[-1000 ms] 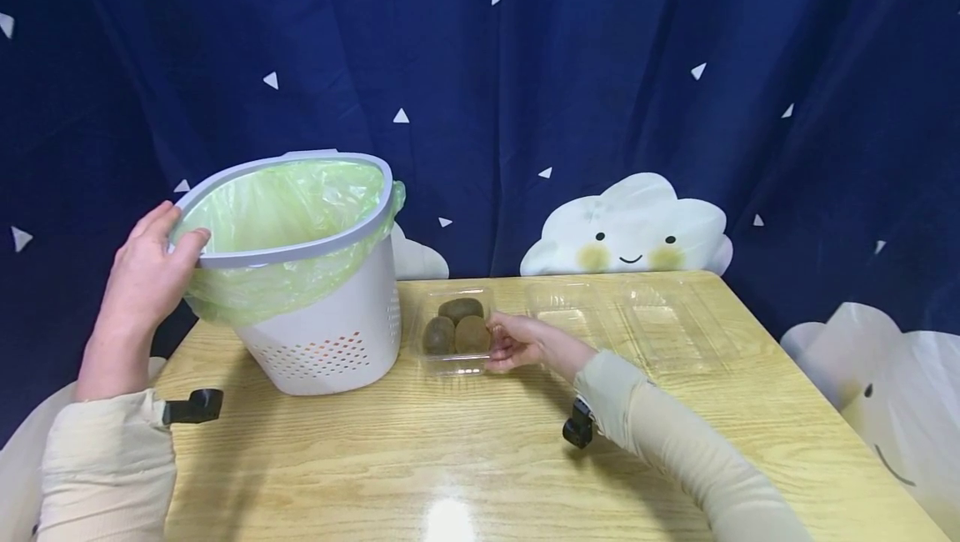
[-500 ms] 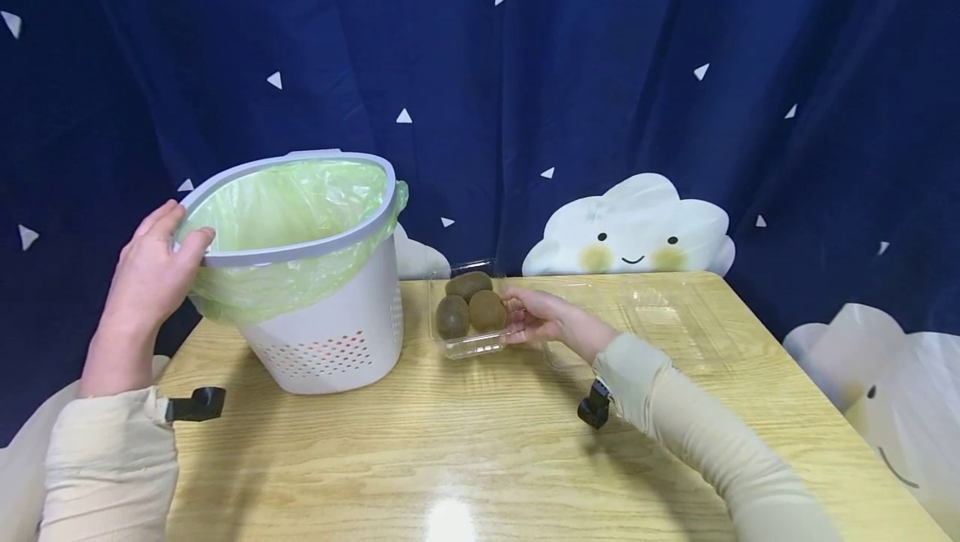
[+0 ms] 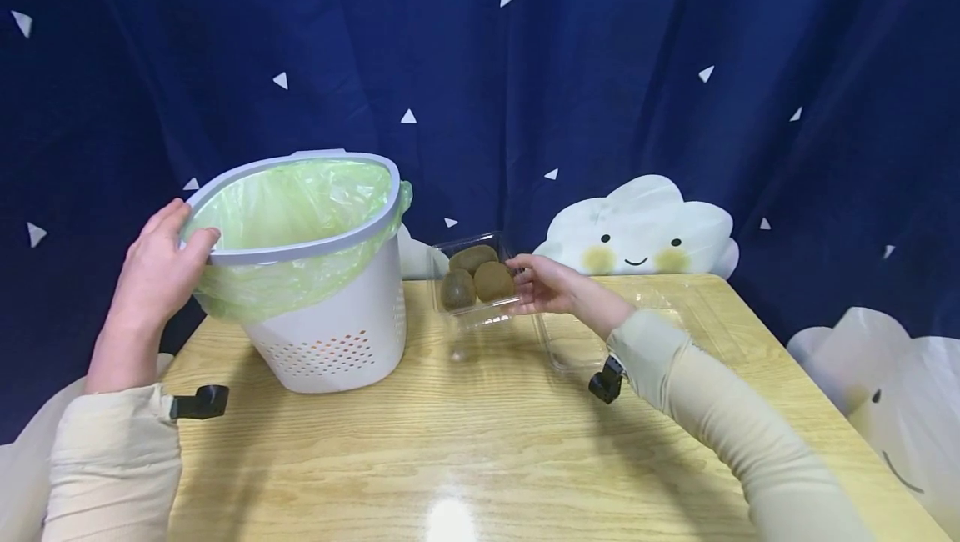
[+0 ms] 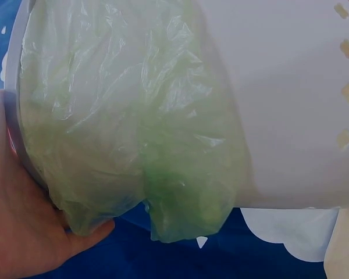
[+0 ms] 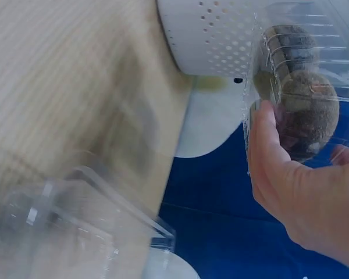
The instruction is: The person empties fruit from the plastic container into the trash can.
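My left hand [image 3: 153, 275] grips the left side of the grey rim of a white trash bin [image 3: 333, 367], thumb over the rim's inner side. A thin green bag [image 3: 300, 288] lines the bin and folds down over its outside; in the left wrist view the bag [image 4: 180, 145] hides part of the wall. My right hand [image 3: 551, 285] holds a clear plastic container [image 3: 483, 318] by its right side, raised off the table and tilted. Three brown kiwis [image 3: 458, 290] lie in it. In the right wrist view, a kiwi [image 5: 308, 116] shows through the plastic beside my fingers.
On the wooden table [image 3: 360, 467], a clear plastic container [image 3: 573, 346] stands under my right forearm, with more clear plastic [image 3: 708, 325] to its right. A dark blue curtain [image 3: 450, 67] with white clouds and triangles hangs right behind the table.
My right hand has lifted the container of kiwis off the table, moving it up and slightly right while tilting it. My left hand keeps its grip on the bin's rim.
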The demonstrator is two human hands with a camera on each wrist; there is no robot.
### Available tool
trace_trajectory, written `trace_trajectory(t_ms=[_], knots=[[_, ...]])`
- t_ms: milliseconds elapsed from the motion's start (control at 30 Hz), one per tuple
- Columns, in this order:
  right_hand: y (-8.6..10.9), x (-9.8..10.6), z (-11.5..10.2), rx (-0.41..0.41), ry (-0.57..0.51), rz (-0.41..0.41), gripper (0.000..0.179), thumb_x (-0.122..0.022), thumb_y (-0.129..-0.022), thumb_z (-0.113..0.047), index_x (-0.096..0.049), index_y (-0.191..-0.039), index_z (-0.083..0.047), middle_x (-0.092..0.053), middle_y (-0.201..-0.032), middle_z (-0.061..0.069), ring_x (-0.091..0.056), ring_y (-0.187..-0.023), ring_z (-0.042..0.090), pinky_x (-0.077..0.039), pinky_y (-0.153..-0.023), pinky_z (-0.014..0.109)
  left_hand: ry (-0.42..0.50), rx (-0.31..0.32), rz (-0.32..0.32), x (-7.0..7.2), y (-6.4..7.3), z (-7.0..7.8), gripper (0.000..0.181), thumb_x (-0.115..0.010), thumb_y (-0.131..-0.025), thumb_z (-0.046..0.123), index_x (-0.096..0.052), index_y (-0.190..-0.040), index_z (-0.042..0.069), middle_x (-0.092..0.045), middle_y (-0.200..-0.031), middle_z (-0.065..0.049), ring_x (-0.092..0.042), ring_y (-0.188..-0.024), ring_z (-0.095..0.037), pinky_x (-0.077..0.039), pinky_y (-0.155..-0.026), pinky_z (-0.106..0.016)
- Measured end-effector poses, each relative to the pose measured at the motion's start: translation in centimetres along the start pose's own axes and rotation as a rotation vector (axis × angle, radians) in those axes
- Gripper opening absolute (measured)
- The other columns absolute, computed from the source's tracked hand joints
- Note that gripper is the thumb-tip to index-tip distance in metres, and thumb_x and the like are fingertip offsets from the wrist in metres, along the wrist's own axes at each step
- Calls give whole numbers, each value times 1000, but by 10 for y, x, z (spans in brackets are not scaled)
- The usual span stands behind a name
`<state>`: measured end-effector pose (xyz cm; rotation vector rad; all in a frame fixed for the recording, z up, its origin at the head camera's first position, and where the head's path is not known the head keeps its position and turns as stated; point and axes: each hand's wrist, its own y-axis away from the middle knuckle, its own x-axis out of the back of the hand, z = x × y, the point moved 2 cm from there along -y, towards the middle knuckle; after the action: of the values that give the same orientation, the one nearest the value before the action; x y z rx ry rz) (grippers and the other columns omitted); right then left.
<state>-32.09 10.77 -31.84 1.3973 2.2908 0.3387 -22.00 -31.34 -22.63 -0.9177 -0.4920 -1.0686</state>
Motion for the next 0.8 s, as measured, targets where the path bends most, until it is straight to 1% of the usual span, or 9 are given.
trace_trajectory(t_ms=[133,267,400,467,500,600,700,733,800], knots=[[3,-1,-13,29,3,4,25,-37,-94,-25,-49,-86,-4,-56,-74,5,-62,-71,20,-53,-80,37,0,-2,1,-1,0,-1,64,-32,-92,32,-20,-140,-9,-12,-149,-23,-12,-136,-43,-10,-110,-54],[6,-3,-26,53,24,0,28,-35,-95,-27,-47,-92,-3,-56,-79,7,-63,-74,22,-52,-81,36,3,2,0,-1,0,-1,64,-32,-92,32,-20,-140,-9,-12,-150,-23,-12,-136,-43,-10,-110,-54],[9,-6,-38,66,25,-1,32,-32,-95,-29,-45,-96,0,-56,-84,11,-63,-74,21,-54,-75,32,5,4,1,0,1,-2,64,-32,-92,32,-20,-140,-8,-12,-150,-22,-12,-136,-43,-11,-109,-55],[10,-9,-44,66,5,2,34,-32,-95,-30,-44,-97,1,-56,-86,12,-63,-74,22,-54,-71,30,7,6,0,1,1,-2,64,-32,-92,33,-20,-140,-8,-11,-150,-22,-12,-136,-43,-11,-109,-55],[11,-11,-47,67,0,7,38,-32,-95,-31,-44,-102,4,-55,-88,13,-63,-74,22,-54,-70,29,9,7,1,1,1,-2,64,-32,-92,33,-20,-140,-7,-11,-150,-22,-12,-136,-43,-11,-109,-55],[12,-16,-56,75,-16,24,41,-34,-95,-34,-42,-105,5,-54,-90,15,-63,-73,22,-54,-68,28,5,11,-1,1,1,-2,65,-32,-92,34,-19,-141,-7,-11,-150,-22,-12,-136,-43,-11,-109,-55],[15,-20,-66,96,-10,30,45,-34,-95,-36,-39,-111,6,-52,-94,15,-63,-75,21,-54,-69,28,-17,2,-21,1,0,-1,66,-31,-92,35,-19,-140,-9,-11,-149,-23,-12,-135,-44,-12,-109,-56],[15,-21,-70,101,-16,32,43,-35,-95,-36,-40,-108,5,-53,-94,15,-63,-75,22,-55,-68,28,-27,-3,-29,1,-1,-1,66,-31,-92,35,-19,-140,-9,-11,-149,-24,-12,-135,-45,-12,-108,-56],[17,-22,-76,114,-19,44,45,-36,-95,-37,-39,-110,5,-53,-94,15,-62,-75,22,-55,-67,28,-41,-15,-44,2,-2,-1,67,-31,-92,36,-19,-139,-10,-11,-148,-25,-13,-134,-46,-13,-108,-57]])
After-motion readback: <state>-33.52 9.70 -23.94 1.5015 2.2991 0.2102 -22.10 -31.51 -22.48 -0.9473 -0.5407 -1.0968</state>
